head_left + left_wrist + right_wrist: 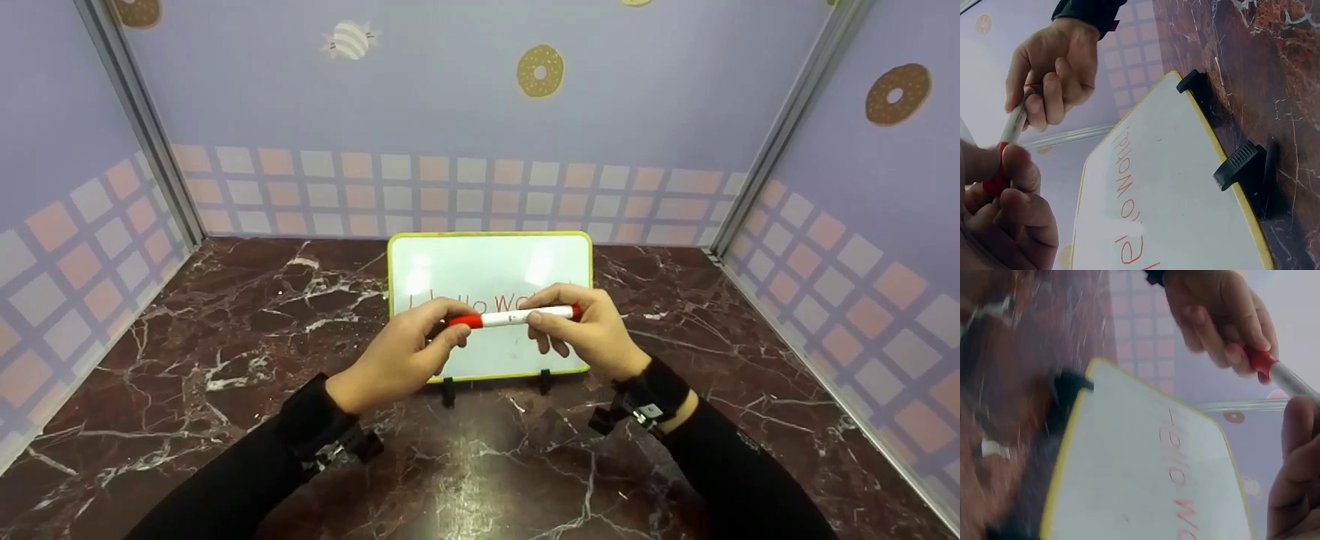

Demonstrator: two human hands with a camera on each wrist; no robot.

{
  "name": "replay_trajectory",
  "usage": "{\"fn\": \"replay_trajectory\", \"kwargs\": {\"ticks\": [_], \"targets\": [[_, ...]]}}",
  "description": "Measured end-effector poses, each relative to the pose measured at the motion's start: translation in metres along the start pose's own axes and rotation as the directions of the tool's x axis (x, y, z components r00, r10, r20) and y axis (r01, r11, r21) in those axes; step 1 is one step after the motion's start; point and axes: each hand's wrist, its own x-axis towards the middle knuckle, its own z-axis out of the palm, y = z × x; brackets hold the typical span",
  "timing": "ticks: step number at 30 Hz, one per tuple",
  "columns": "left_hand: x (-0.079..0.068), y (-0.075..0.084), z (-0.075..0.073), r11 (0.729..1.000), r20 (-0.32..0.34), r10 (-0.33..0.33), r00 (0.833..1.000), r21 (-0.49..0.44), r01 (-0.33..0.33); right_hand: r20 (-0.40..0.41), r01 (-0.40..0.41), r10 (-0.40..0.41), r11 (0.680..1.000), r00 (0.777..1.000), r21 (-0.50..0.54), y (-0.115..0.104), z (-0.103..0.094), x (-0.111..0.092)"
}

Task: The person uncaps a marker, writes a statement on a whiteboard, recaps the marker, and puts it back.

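A white marker with a red cap is held level between both hands, in front of the whiteboard. My left hand pinches the red cap between thumb and fingers. With thumb and fingers, my right hand grips the white barrel near its red tail end. The cap sits against the barrel. Behind the hands stands a yellow-framed whiteboard with red handwriting reading "Hello Wo...", its later letters partly hidden by the right hand in the head view. In the left wrist view the letters appear sideways.
Two black feet prop the whiteboard's lower edge on the dark red marbled table. Lilac walls with donut pictures and a checked band enclose the table at the back and sides. Grey metal posts stand at the corners.
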Motion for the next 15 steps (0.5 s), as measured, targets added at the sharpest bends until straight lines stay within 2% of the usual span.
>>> {"fn": "replay_trajectory", "kwargs": {"ticks": [2,4,6,8,10,12,15], "targets": [[0.001,0.001,0.002,0.999,-0.01,0.02,1.0,0.047,-0.02,0.039,0.088,-0.082,0.981,0.996,-0.176,-0.001,-0.004,0.0],[0.001,0.002,0.004,0.993,-0.013,0.052,0.999,0.111,-0.051,0.094,0.19,-0.168,0.928,0.981,-0.319,-0.001,-0.006,0.001],[0.0,0.002,0.006,0.983,-0.013,0.081,0.997,0.166,-0.078,0.155,0.287,-0.244,0.869,0.957,-0.403,0.001,-0.007,0.003],[-0.001,0.003,0.008,0.975,-0.011,0.097,0.995,0.204,-0.093,0.205,0.357,-0.295,0.823,0.933,-0.441,0.003,-0.006,0.004],[-0.002,0.002,0.01,0.967,-0.014,0.102,0.995,0.236,-0.096,0.235,0.407,-0.334,0.798,0.913,-0.446,0.004,-0.003,0.005],[-0.003,0.002,0.012,0.959,-0.015,0.099,0.995,0.268,-0.091,0.243,0.431,-0.358,0.783,0.902,-0.449,0.005,0.0,0.005],[-0.005,-0.001,0.017,0.943,-0.013,0.08,0.997,0.325,-0.071,0.238,0.442,-0.373,0.774,0.897,-0.454,0.006,0.003,0.004]]}}
